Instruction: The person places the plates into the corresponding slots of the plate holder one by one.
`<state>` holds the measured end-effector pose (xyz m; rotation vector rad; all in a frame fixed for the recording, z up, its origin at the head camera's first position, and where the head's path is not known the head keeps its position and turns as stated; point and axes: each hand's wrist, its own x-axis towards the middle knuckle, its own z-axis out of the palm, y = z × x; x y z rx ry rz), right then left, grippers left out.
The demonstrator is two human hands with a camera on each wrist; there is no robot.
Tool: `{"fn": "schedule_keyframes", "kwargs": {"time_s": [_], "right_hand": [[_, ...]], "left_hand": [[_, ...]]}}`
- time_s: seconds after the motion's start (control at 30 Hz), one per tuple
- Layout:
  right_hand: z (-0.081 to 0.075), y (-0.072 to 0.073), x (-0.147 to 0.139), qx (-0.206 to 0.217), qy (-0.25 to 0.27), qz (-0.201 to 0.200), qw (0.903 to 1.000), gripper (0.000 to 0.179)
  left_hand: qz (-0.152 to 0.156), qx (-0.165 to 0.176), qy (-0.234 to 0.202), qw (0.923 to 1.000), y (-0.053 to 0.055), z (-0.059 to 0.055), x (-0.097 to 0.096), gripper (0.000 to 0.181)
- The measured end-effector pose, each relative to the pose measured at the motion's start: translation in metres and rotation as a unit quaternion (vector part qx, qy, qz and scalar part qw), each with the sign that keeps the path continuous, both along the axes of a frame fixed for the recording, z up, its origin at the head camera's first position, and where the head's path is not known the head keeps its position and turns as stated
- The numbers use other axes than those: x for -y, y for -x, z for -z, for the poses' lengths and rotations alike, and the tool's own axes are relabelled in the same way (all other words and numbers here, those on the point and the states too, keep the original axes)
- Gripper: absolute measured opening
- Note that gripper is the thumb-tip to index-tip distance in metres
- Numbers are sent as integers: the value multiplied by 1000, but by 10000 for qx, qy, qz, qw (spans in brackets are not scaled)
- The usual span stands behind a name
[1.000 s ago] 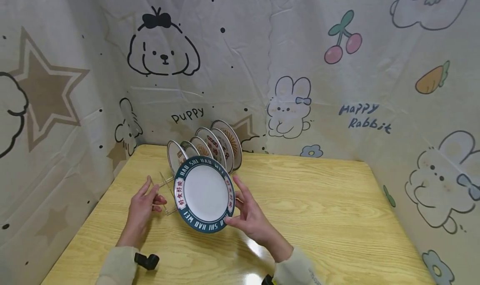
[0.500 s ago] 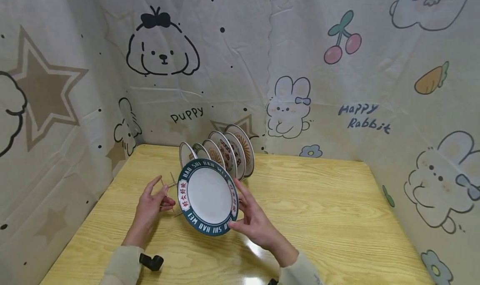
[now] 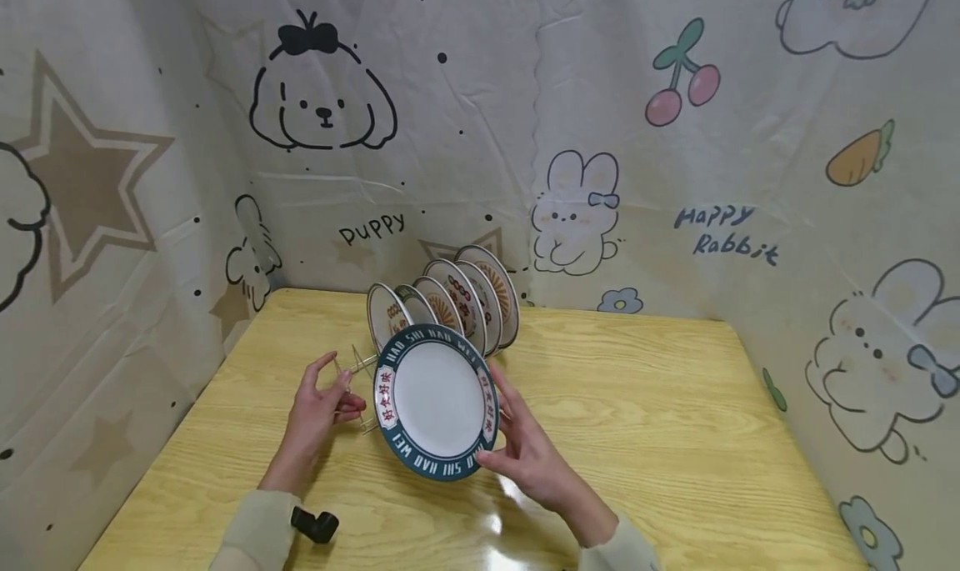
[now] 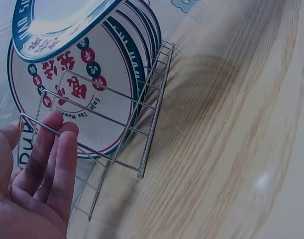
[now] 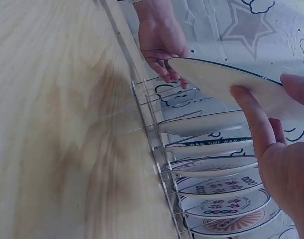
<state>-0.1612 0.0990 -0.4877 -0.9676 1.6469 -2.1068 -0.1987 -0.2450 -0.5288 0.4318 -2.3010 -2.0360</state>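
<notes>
My right hand (image 3: pixel 536 463) holds a white plate (image 3: pixel 438 400) with a dark green lettered rim by its right edge, thumb on the front face and fingers behind. The plate is tilted, its face toward the head camera, in front of a wire dish rack (image 4: pixel 151 132). At the rack's near end, the thumb and fingers of my left hand (image 3: pixel 318 404) pinch its top wire, as the left wrist view shows. Several patterned plates stand on edge in the rack; the nearest racked plate (image 4: pixel 87 124) has red lettering. The held plate hides part of the rack in the head view.
The rack stands on a light wood table (image 3: pixel 637 413), toward its back left. Behind and on both sides hangs a pale cloth (image 3: pixel 480 121) printed with cartoon animals. In the right wrist view, the racked plates (image 5: pixel 221 184) form a row with gaps between them.
The rack with its plates has shifted to the right, with my left hand on it. My right hand and the held plate have also moved right and slightly down.
</notes>
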Motion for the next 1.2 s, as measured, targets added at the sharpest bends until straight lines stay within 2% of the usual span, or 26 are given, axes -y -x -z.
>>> {"fn": "schedule_keyframes", "kwargs": {"time_s": [0.33, 0.47, 0.6, 0.73, 0.9, 1.1, 1.2], "right_hand": [[15, -9, -13, 371, 72, -121, 9992, 99], [16, -14, -16, 316, 93, -174, 9993, 87], [18, -16, -19, -177, 73, -114, 9998, 69], [20, -16, -17, -781, 80, 79, 9969, 61], [17, -16, -9, -1154, -185, 431, 9922, 57], [14, -10, 3, -1720, -475, 680, 9816, 56], [12, -7, 9, -1784, -623, 771, 9790, 55]], "left_hand": [[12, 83, 1, 10000, 2, 0, 0, 69], [-8, 101, 12, 9999, 2, -1, 1, 68], [39, 37, 7, 10000, 1, -1, 1, 69], [101, 14, -3, 9999, 1, -1, 2, 70], [90, 105, -95, 9999, 4, 0, 4, 69], [98, 159, -135, 9997, 4, 1, 3, 68], [77, 120, -75, 9999, 2, -1, 2, 68]]}}
